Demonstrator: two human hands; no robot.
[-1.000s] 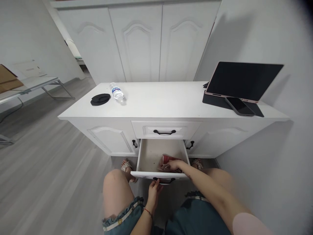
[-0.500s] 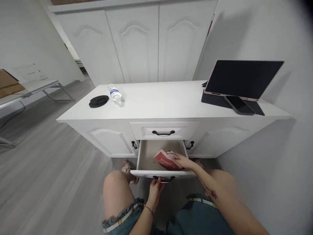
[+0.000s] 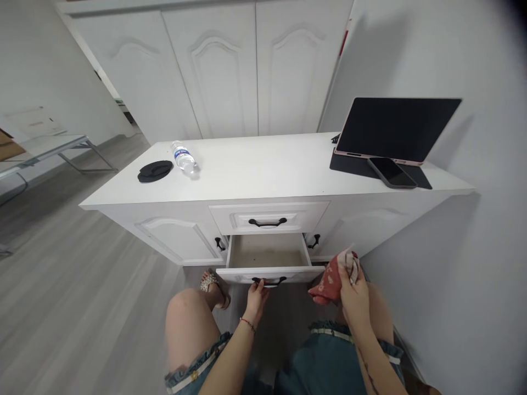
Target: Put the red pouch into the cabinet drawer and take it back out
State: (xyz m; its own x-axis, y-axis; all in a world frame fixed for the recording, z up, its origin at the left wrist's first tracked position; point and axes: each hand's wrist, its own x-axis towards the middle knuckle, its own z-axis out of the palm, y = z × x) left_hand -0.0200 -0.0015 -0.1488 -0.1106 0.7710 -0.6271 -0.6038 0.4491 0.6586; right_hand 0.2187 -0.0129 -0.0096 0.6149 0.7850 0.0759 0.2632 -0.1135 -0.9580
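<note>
I crouch in front of a white sideboard (image 3: 263, 175). Its lower middle drawer (image 3: 269, 272) stands open, and its inside looks bare. My left hand (image 3: 256, 299) grips the black drawer handle (image 3: 268, 282) from below. My right hand (image 3: 352, 291) holds a folded red patterned cloth (image 3: 329, 281) lifted out to the right of the drawer, above my right knee.
On the sideboard top lie a small water bottle (image 3: 183, 157) and a black round lid (image 3: 155, 170) at left, a tablet (image 3: 395, 129) on a dark mat with a phone (image 3: 391, 172) at right. Tall white cupboard doors (image 3: 230, 66) behind. A wall is close on the right; a folding table (image 3: 45, 145) stands far left.
My right hand lifted the red cloth out of the drawer and moved it right and toward me. The drawer looks slightly less far out. My left hand stayed on the handle.
</note>
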